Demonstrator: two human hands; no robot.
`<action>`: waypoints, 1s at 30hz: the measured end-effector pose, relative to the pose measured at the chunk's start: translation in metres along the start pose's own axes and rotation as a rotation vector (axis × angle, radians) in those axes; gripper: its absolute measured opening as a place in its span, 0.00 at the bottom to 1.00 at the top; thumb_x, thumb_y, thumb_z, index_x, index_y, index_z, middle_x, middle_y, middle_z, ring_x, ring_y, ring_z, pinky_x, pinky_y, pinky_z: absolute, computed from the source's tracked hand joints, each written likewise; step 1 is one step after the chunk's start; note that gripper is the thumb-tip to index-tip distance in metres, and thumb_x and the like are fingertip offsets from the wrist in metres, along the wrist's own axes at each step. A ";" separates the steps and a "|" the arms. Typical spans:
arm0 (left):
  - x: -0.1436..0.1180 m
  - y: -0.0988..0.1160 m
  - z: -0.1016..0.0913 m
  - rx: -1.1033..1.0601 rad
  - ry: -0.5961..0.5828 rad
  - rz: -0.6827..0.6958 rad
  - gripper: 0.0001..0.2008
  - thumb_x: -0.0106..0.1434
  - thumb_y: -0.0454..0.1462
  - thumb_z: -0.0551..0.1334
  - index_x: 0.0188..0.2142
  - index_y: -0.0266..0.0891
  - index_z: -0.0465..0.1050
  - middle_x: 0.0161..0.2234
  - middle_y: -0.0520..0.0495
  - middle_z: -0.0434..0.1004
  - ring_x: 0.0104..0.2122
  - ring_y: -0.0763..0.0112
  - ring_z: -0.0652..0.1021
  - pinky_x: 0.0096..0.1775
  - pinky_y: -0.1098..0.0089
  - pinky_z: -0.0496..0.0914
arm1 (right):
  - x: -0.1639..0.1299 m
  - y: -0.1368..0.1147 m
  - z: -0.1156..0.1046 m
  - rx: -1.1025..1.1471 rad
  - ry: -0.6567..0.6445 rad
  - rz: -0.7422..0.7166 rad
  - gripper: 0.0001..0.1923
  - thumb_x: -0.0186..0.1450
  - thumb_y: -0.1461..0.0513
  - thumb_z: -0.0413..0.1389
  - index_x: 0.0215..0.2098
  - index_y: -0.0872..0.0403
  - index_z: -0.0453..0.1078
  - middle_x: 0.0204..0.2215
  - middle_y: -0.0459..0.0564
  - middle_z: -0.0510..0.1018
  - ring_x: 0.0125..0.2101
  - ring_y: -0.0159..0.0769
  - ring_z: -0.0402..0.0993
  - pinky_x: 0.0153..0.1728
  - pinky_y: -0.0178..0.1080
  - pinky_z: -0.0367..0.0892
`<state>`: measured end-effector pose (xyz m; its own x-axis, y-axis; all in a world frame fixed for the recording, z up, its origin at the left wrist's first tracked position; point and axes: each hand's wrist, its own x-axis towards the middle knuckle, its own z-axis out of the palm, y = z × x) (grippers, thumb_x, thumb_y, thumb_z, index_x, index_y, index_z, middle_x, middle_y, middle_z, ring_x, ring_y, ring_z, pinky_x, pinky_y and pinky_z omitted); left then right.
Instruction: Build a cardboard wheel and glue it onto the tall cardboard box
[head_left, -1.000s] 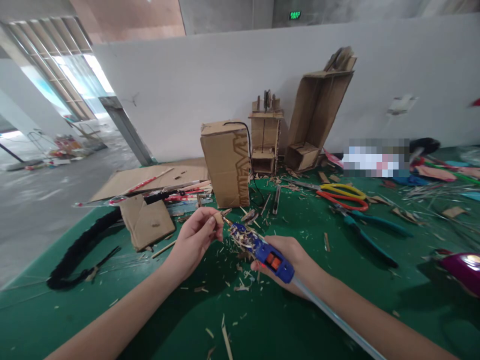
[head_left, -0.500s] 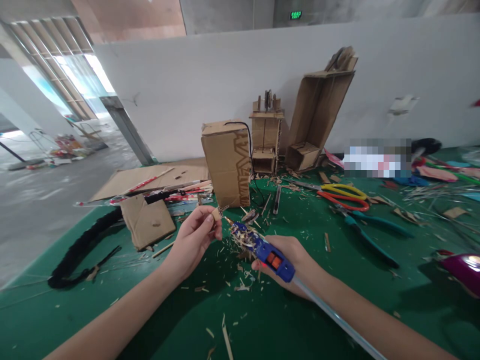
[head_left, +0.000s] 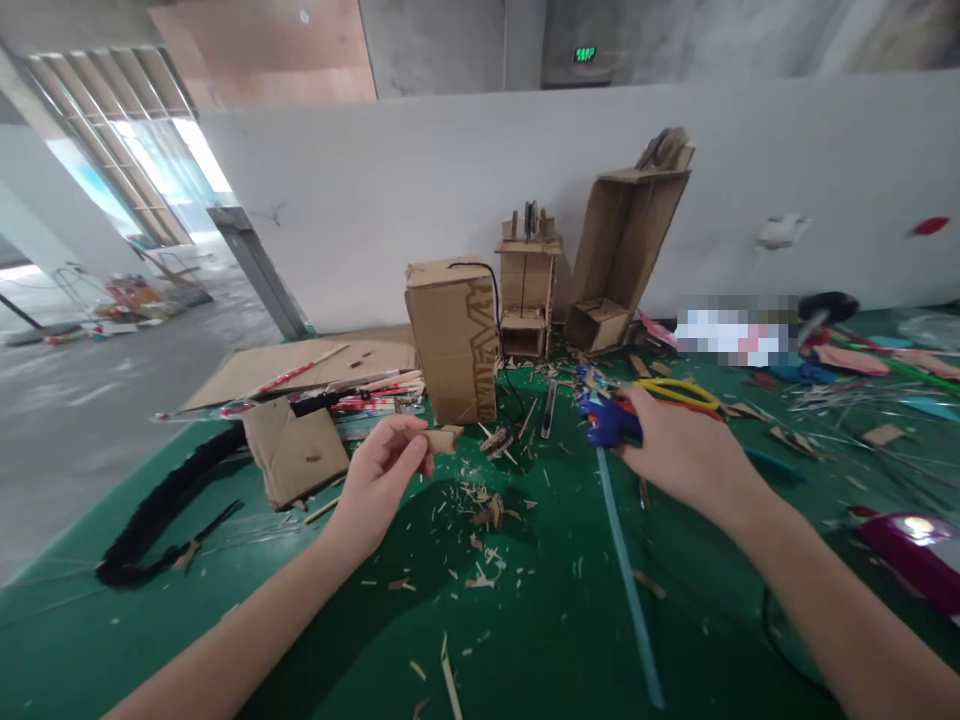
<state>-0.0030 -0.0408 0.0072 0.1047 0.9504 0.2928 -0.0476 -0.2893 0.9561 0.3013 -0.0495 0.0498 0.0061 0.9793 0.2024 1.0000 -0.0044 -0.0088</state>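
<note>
Glue gun [head_left: 610, 423], blue and scrap-flecked

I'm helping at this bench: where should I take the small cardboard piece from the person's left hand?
Probably pinch the free end of the cardboard piece, coming from the person's right: the left hand grips its left end, while the right end sticks out past the fingertips. It looks small, so fingertips should suit.

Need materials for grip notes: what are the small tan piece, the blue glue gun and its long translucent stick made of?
Small flat tan piece: probably cardboard, matte; dull, papery surface.
Blue pistol-shaped glue gun: likely hard plastic; solid blue, gloss unclear.
Long thin translucent stick: probably hot-melt glue, smooth; pale, milky-bluish look.
</note>
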 end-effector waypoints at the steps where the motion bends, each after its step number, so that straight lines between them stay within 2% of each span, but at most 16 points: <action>1: 0.000 0.002 -0.001 0.052 -0.007 0.032 0.05 0.64 0.38 0.58 0.39 0.42 0.67 0.26 0.54 0.69 0.27 0.76 0.71 0.31 0.73 0.66 | 0.000 0.005 -0.001 -0.022 -0.074 0.034 0.23 0.61 0.55 0.49 0.52 0.57 0.62 0.36 0.60 0.79 0.33 0.54 0.77 0.26 0.44 0.65; 5: 0.003 0.011 -0.009 0.170 -0.002 0.144 0.03 0.64 0.36 0.58 0.38 0.41 0.68 0.31 0.52 0.71 0.29 0.74 0.73 0.34 0.71 0.68 | -0.001 0.019 0.005 -0.004 -0.323 0.037 0.20 0.65 0.57 0.45 0.50 0.60 0.63 0.44 0.63 0.75 0.42 0.51 0.74 0.36 0.45 0.67; 8: 0.005 0.022 -0.015 0.171 0.018 0.223 0.03 0.63 0.35 0.59 0.38 0.42 0.69 0.36 0.50 0.72 0.31 0.73 0.74 0.35 0.70 0.70 | -0.003 0.021 0.007 -0.025 -0.372 0.016 0.19 0.66 0.58 0.44 0.49 0.62 0.65 0.45 0.65 0.74 0.46 0.52 0.72 0.41 0.47 0.66; 11: 0.006 0.039 -0.018 0.199 0.062 0.277 0.03 0.61 0.35 0.61 0.36 0.42 0.70 0.40 0.48 0.73 0.33 0.72 0.75 0.36 0.70 0.71 | -0.007 0.017 -0.002 -0.092 -0.297 0.043 0.20 0.66 0.56 0.46 0.48 0.61 0.68 0.46 0.67 0.73 0.47 0.59 0.70 0.40 0.54 0.66; 13: 0.006 0.053 -0.018 0.231 0.078 0.311 0.03 0.61 0.35 0.61 0.36 0.41 0.71 0.40 0.48 0.73 0.33 0.71 0.75 0.36 0.71 0.71 | -0.010 0.012 -0.012 -0.110 -0.169 0.004 0.20 0.65 0.55 0.47 0.46 0.60 0.70 0.47 0.67 0.73 0.47 0.61 0.69 0.39 0.57 0.66; 15: 0.008 0.070 -0.016 0.276 0.064 0.333 0.05 0.59 0.34 0.62 0.36 0.41 0.72 0.36 0.47 0.75 0.32 0.70 0.76 0.35 0.70 0.71 | -0.013 0.003 -0.026 -0.003 -0.014 -0.099 0.19 0.66 0.55 0.47 0.48 0.58 0.69 0.48 0.64 0.74 0.48 0.57 0.69 0.42 0.56 0.66; 17: 0.012 0.088 -0.016 0.320 0.033 0.348 0.08 0.56 0.32 0.64 0.38 0.40 0.74 0.34 0.46 0.75 0.33 0.68 0.76 0.35 0.71 0.71 | -0.014 -0.011 -0.042 0.247 0.082 -0.210 0.19 0.66 0.54 0.47 0.50 0.55 0.69 0.48 0.59 0.74 0.47 0.50 0.71 0.44 0.51 0.67; 20: 0.026 0.116 -0.016 0.297 0.000 0.372 0.16 0.50 0.29 0.68 0.40 0.40 0.76 0.32 0.46 0.76 0.32 0.67 0.76 0.33 0.71 0.70 | -0.011 -0.036 -0.071 0.589 0.090 -0.310 0.16 0.66 0.53 0.48 0.45 0.51 0.71 0.42 0.53 0.78 0.39 0.41 0.74 0.36 0.42 0.69; 23: 0.046 0.144 -0.016 0.379 -0.124 0.368 0.12 0.49 0.27 0.68 0.34 0.39 0.78 0.30 0.46 0.77 0.30 0.68 0.75 0.32 0.71 0.69 | 0.004 -0.059 -0.099 0.807 0.159 -0.395 0.14 0.66 0.54 0.49 0.43 0.50 0.72 0.38 0.50 0.78 0.36 0.37 0.73 0.33 0.38 0.66; 26: 0.065 0.164 -0.010 0.476 -0.239 0.416 0.09 0.51 0.28 0.67 0.32 0.41 0.79 0.32 0.47 0.77 0.32 0.66 0.75 0.34 0.69 0.69 | 0.028 -0.077 -0.118 0.935 0.161 -0.486 0.14 0.65 0.54 0.51 0.41 0.53 0.73 0.31 0.47 0.77 0.30 0.32 0.71 0.31 0.36 0.64; 30: 0.083 0.173 -0.003 0.533 -0.333 0.433 0.08 0.53 0.30 0.66 0.33 0.41 0.79 0.35 0.46 0.78 0.36 0.64 0.75 0.40 0.68 0.68 | 0.054 -0.090 -0.129 0.928 0.198 -0.591 0.12 0.62 0.56 0.55 0.37 0.55 0.75 0.27 0.46 0.75 0.27 0.28 0.66 0.30 0.35 0.61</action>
<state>-0.0055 -0.0116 0.1971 0.4837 0.6796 0.5515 0.3246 -0.7245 0.6081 0.2123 -0.0223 0.1884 -0.3842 0.7278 0.5680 0.4532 0.6847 -0.5708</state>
